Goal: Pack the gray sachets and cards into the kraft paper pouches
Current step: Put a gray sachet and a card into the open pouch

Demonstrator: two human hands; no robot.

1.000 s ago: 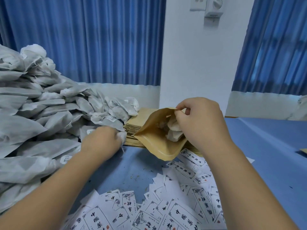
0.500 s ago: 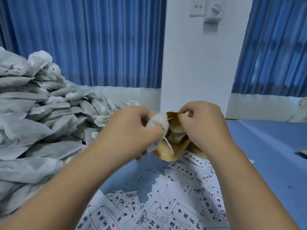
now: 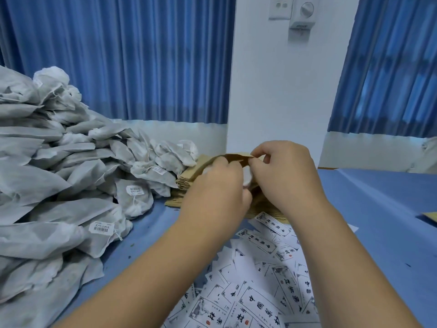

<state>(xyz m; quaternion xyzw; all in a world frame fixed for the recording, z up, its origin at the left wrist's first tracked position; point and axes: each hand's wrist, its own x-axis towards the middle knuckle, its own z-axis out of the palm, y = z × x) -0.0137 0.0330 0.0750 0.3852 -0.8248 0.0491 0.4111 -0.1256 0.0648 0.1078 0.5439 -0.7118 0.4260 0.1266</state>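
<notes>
Thumb and forefinger of the right hand (image 3: 286,176) pinch the top edge of a brown paper pouch (image 3: 236,157) and hold its mouth up above the blue table (image 3: 378,221). The other fingers of that hand are curled in behind the pouch. The left hand (image 3: 217,190) is at the pouch's mouth with its fingers curled around a pale sachet (image 3: 247,177). Only a small part of the sachet shows, in the gap between the two hands, and how far it sits inside the pouch cannot be told.

Just behind the hands lies a flat stack of pouches (image 3: 186,183). To the left, a big pile of sachets (image 3: 59,185) spills onto that stack. Several sachets carry a white barcode sticker (image 3: 101,228) with a short code above the bars, too blurred to read, and loose strings hang from some of them.

Near the person, under the forearms, white cards (image 3: 260,280) lie scattered and overlapping. Each has a thin black border, black brush-style Chinese characters and a small red seal. One card (image 3: 260,306) seems to begin with 中国, and the rest is not clear.

Behind the table stand blue curtains (image 3: 142,55) and a white wall (image 3: 283,91) with a switch plate and a round dial (image 3: 305,8).
</notes>
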